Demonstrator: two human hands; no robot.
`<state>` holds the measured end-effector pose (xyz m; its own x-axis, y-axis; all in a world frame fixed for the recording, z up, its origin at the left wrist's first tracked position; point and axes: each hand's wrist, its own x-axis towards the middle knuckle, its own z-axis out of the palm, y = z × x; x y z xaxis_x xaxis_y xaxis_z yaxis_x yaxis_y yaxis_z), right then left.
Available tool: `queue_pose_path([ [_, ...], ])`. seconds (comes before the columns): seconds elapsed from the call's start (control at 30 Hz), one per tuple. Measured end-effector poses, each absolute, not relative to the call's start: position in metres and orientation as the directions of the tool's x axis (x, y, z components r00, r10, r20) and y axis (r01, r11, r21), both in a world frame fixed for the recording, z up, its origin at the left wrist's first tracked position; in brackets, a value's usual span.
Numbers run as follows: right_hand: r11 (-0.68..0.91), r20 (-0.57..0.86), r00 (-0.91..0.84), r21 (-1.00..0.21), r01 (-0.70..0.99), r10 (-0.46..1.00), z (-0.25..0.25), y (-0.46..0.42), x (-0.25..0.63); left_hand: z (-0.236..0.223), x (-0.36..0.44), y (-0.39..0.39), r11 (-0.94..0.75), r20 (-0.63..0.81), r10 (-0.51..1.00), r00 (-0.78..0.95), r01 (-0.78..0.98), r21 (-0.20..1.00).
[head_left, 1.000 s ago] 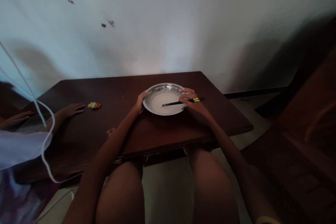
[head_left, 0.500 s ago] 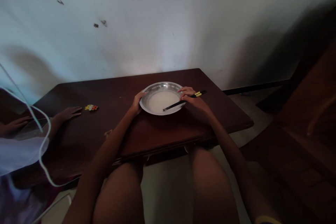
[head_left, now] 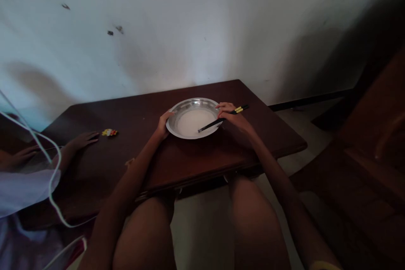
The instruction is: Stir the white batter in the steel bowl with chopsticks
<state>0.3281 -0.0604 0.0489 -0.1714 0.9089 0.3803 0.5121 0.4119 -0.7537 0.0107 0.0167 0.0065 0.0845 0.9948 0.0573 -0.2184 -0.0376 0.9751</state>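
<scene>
A shallow, shiny metal basin (head_left: 181,132) rests on the dark wooden table, with a whitish liquid or batter (head_left: 193,120) inside it. My left hand (head_left: 163,125) grips its left rim, thumb over the edge and fingers outside. At the right rim, my right hand (head_left: 232,116) is closed around black chopsticks (head_left: 211,125) with yellow bands near their back ends. They slant down to the left, and their tips are at the surface of the whitish contents. Some fingers of my right hand lie over the basin's edge.
On the left, another person's hand (head_left: 85,140) lies on the table (head_left: 133,114) near a small yellow and red item (head_left: 109,132). A white cable (head_left: 52,194) loops there. The wall (head_left: 177,29) stands behind; dark wooden furniture (head_left: 363,168) is on the right.
The chopstick tips have shifted very slightly within the basin. Both my hands keep their holds. The view has tilted a little.
</scene>
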Motion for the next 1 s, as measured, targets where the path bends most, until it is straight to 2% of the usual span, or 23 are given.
queue_pose_path([
  [0.1,0.406,0.356,-0.207,-0.7,0.587,0.911,0.044,-0.064,0.314,0.006,0.011,0.017,-0.043,0.065,0.993,0.093,-0.226,0.973],
  [0.2,0.338,0.385,-0.08,-0.671,0.66,0.92,0.042,-0.062,0.314,0.005,0.011,0.018,-0.042,0.061,0.995,0.08,-0.223,0.974],
  [0.3,0.328,0.425,0.006,-0.707,0.627,0.905,0.046,-0.058,0.327,0.004,0.011,0.019,-0.043,0.063,0.994,0.086,-0.218,0.975],
  [0.43,0.384,0.39,-0.091,-0.793,0.472,0.916,0.049,-0.057,0.338,0.004,0.011,0.018,-0.047,0.065,0.995,0.081,-0.21,0.977],
  [0.57,0.41,0.358,-0.204,-0.737,0.538,0.911,0.038,-0.058,0.322,0.007,0.012,0.015,-0.065,0.091,0.991,0.103,-0.229,0.971],
  [0.7,0.346,0.383,-0.08,-0.703,0.621,0.92,0.03,-0.053,0.316,0.01,0.014,0.014,-0.065,0.089,0.991,0.1,-0.229,0.971],
  [0.83,0.336,0.422,0.031,-0.762,0.554,0.906,0.039,-0.049,0.335,0.011,0.015,0.012,-0.068,0.088,0.992,0.086,-0.208,0.976],
  [0.93,0.352,0.376,-0.043,-0.812,0.466,0.926,0.046,-0.051,0.343,0.013,0.015,0.01,-0.061,0.082,0.992,0.101,-0.191,0.98],
  [1.0,0.363,0.342,-0.133,-0.807,0.465,0.93,0.045,-0.054,0.339,0.015,0.015,0.008,-0.063,0.086,0.99,0.109,-0.194,0.979],
])
